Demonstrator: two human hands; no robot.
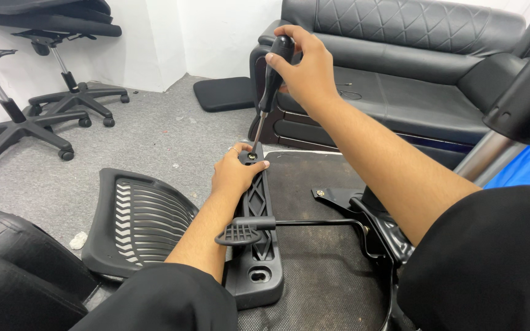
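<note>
My right hand (305,64) grips the black handle of a screwdriver (270,86), held nearly upright. Its metal tip meets a screw hole at the far end of a black plastic armrest bracket (257,239). My left hand (234,173) rests on that far end, fingers pressing beside the screw. The bracket lies along the underside of a chair seat (314,270), a dark felt-covered board. A black metal tilt mechanism (375,227) with a paddle-tipped lever (240,232) is fixed on the seat to the right.
A slotted black plastic backrest shell (133,220) lies on the grey carpet at left. Two chair bases on castors (38,116) stand at the far left. A black leather sofa (412,73) is behind, and a flat black cushion (223,93) lies on the floor.
</note>
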